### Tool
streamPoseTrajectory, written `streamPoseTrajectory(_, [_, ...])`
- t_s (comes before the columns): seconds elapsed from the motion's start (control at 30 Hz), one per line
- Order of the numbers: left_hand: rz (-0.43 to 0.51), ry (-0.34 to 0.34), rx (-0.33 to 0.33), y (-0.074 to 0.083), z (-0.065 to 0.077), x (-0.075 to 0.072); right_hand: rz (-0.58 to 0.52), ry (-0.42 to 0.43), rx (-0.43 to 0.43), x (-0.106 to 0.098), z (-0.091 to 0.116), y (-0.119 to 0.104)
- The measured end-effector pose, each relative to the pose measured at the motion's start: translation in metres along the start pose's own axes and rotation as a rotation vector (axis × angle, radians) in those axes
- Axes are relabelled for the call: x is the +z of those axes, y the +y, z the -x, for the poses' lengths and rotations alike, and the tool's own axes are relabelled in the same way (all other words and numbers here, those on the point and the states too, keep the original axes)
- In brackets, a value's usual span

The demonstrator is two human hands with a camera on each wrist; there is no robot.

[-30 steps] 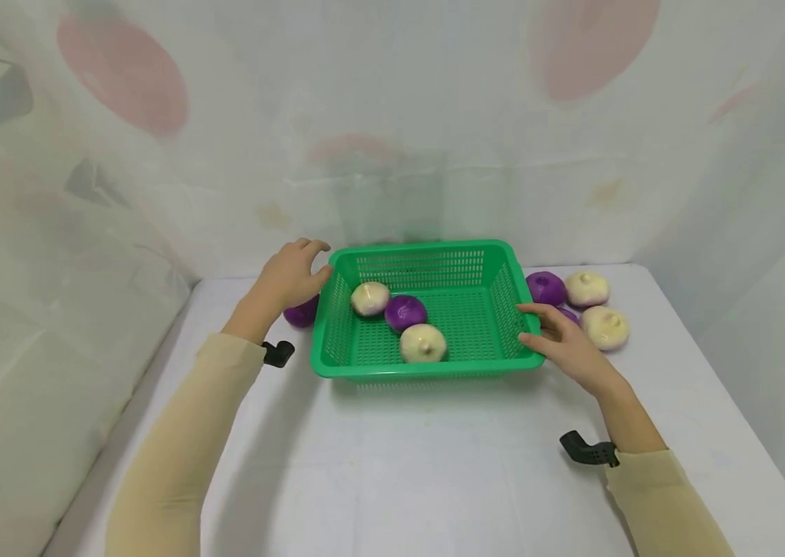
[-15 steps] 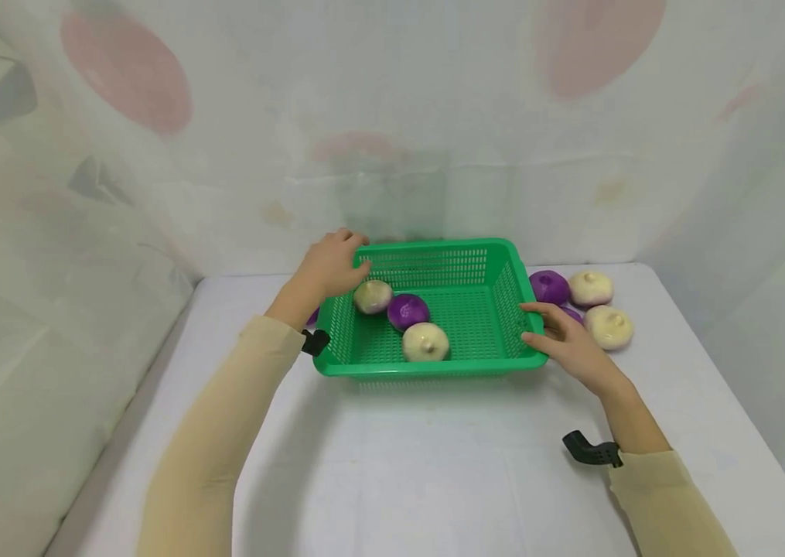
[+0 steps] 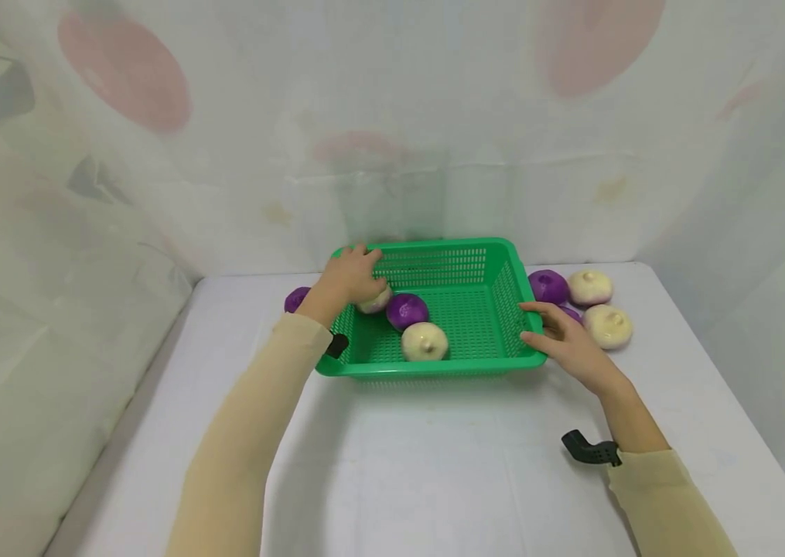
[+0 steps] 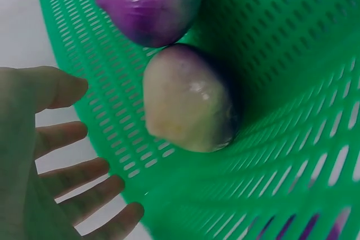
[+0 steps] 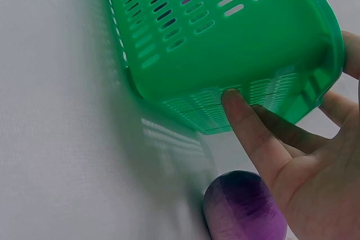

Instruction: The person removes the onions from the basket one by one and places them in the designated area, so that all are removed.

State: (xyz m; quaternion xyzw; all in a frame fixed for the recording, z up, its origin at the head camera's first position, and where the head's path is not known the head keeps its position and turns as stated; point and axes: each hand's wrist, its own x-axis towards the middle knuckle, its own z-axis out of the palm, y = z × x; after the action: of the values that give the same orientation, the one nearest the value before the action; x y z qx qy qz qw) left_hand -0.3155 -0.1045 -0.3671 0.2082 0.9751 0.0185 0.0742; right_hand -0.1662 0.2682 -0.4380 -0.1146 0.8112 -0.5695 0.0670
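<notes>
My left hand (image 3: 353, 278) is over the left end of the green plastic basket (image 3: 427, 367), fingers spread and holding nothing. Beneath it is a cream turnip (image 3: 377, 299), partly hidden by the hand in the head view; in the left wrist view, this pale turnip (image 4: 183, 99) lies apart from the fingertips. A purple turnip (image 3: 407, 312) and another cream turnip (image 3: 424, 342) lie beside it in the basket. My right hand (image 3: 569, 348) grips the basket's right end; in the right wrist view, some fingers (image 5: 247, 125) press the outer wall while others reach over the rim.
Right of the basket, on the white-covered table (image 3: 420, 480), several turnips sit in a cluster, including a cream one (image 3: 608, 326) and a purple one (image 3: 548, 287). Another purple turnip (image 3: 296, 299) lies left of the basket. A draped white curtain (image 3: 434, 116) hangs behind.
My left hand has moved right, from beside the basket's left rim to above the cream turnip inside. The right hand stays at the basket's right end.
</notes>
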Motion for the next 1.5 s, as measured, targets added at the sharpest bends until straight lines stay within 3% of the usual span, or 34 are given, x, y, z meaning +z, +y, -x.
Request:
streamPoseTrajectory(0.43, [0.053,-0.084,-0.052,0.009,-0.003,0.016,0.003,0.004,-0.004,0.001,0.000,-0.002])
streamPoseTrajectory(0.97, [0.000,-0.169,-0.082,0.013,-0.007,0.028,0.008,0.006,0.006,0.001,0.000,-0.002])
streamPoseTrajectory(1.27, [0.052,-0.173,-0.064,0.016,-0.007,0.033,0.019,0.005,0.009,0.001,0.000,-0.002])
streamPoseTrajectory(1.5, [0.010,-0.138,-0.042,0.016,-0.012,0.029,0.016,0.008,0.014,-0.001,0.000,-0.001])
